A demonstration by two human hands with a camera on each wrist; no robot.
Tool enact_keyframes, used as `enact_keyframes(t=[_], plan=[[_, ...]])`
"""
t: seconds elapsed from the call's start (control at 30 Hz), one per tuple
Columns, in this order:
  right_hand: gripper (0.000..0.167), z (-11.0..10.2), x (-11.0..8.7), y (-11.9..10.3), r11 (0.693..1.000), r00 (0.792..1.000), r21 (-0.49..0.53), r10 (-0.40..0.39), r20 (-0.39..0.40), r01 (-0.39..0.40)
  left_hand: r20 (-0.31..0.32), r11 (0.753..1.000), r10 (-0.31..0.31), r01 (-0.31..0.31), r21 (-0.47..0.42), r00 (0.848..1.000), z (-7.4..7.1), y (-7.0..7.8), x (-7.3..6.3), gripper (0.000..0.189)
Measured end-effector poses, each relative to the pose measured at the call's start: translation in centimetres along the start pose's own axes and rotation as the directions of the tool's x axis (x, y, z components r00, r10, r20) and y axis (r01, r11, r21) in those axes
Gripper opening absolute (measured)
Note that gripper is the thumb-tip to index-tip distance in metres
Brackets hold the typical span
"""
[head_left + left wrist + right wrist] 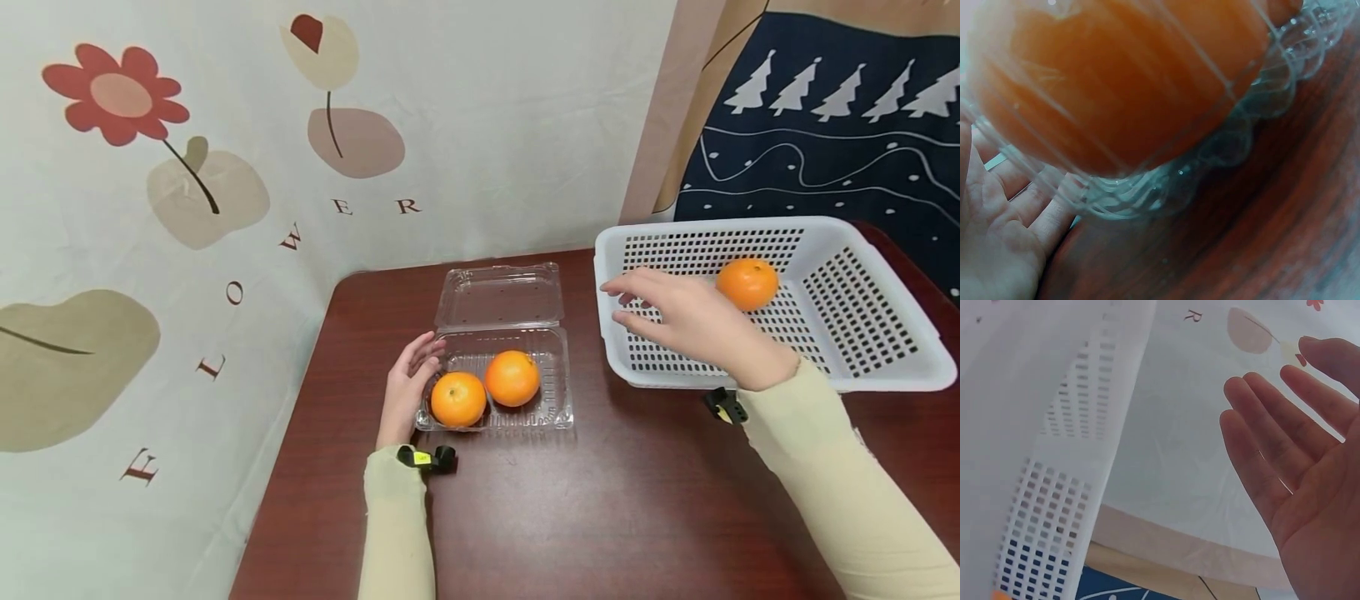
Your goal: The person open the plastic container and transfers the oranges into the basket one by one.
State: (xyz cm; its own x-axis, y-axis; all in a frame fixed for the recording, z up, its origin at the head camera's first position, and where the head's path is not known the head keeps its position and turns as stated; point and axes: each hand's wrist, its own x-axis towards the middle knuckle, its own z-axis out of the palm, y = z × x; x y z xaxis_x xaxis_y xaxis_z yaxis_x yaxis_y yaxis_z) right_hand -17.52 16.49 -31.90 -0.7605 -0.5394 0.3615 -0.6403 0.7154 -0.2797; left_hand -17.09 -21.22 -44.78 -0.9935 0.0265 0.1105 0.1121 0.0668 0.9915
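A clear plastic clamshell box [555, 400] lies on the table with its lid [498, 297] folded back. Two oranges sit inside, a left orange [458, 399] and a right orange [513, 378]. My left hand [408, 385] rests at the box's left side, fingers loosely bent along the wall; in the left wrist view an orange [1122, 81] shows through the plastic beside the palm. Over the left part of a white basket [892, 367] hovers my right hand [678, 321], fingers extended and holding nothing. A third orange [747, 284] lies in that basket, just beyond the right hand.
The dark red-brown table [570, 517] carries both containers, the basket right of the box. Behind it hangs a pale cloth [487, 100] with flower prints, and a navy cloth [825, 158] with white trees is at the right. The basket's raised rim faces the box.
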Motion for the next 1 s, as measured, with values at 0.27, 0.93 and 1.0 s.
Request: enact_keyframes(t=[0.27,0.93,1.0], plan=[[0.033,0.9,0.1,-0.5,0.998,1.000,0.067,-0.021,-0.012,0.021,0.001,1.000,0.008,-0.008,0.000,1.000,0.0,-0.1,0.0,0.043],[0.036,3.5,0.2,-2.3,0.982,1.000,0.187,-0.011,0.001,0.011,-0.005,1.000,-0.007,0.007,0.010,1.000,-0.1,-0.1,0.0,0.043],[0.036,3.8,0.2,-2.5,0.980,1.000,0.199,-0.019,-0.004,0.020,-0.008,1.000,-0.004,0.004,0.006,1.000,-0.2,-0.7,0.2,0.043]])
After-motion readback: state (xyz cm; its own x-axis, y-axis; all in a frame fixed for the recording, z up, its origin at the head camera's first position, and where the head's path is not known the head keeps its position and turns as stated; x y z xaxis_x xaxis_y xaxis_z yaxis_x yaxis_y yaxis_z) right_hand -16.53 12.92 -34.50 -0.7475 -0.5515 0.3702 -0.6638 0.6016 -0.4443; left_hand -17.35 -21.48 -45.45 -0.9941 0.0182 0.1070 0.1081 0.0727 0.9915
